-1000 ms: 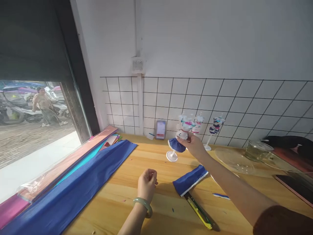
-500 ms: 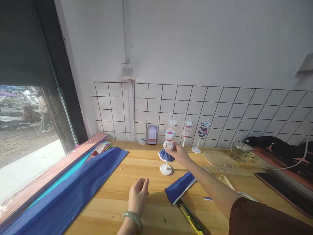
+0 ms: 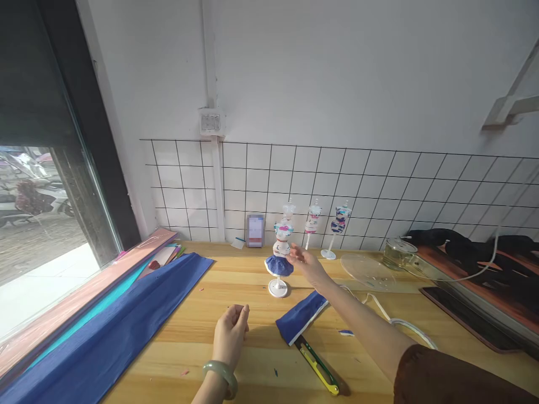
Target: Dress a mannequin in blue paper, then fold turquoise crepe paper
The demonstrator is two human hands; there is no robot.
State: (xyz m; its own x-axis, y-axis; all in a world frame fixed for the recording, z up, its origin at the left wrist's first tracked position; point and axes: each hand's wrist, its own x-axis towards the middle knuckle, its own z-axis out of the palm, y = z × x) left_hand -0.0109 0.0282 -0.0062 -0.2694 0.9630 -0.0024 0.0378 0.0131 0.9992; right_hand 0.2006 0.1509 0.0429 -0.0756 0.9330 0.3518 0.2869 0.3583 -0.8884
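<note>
A small white dress form (image 3: 281, 248) stands upright on its round base, with a patterned top and a gathered blue skirt (image 3: 278, 266) with a white edge. My right hand (image 3: 309, 266) is just right of its waist, fingers loosely apart and fingertips close to the skirt's top; whether they still touch it I cannot tell. Nearer to me, my left hand (image 3: 229, 334) hovers over the table with its fingers curled together, and nothing shows in it. A strip of blue fabric with white trim (image 3: 301, 318) lies below my right forearm, over the tip of a yellow-and-green cutter (image 3: 318, 367).
Several more dress forms (image 3: 338, 224) stand by the wall grid. A phone (image 3: 255, 230) leans there. Long blue fabric (image 3: 138, 314) covers the table's left side. At right are a clear disc (image 3: 366, 271), a glass jar (image 3: 398, 253), white cord (image 3: 415, 331) and a dark tablet-like slab (image 3: 467, 320).
My right hand has loosened from the dress form and drawn slightly to its right. The form stays standing on the table. My left hand keeps its curled pose. The view has turned slightly right.
</note>
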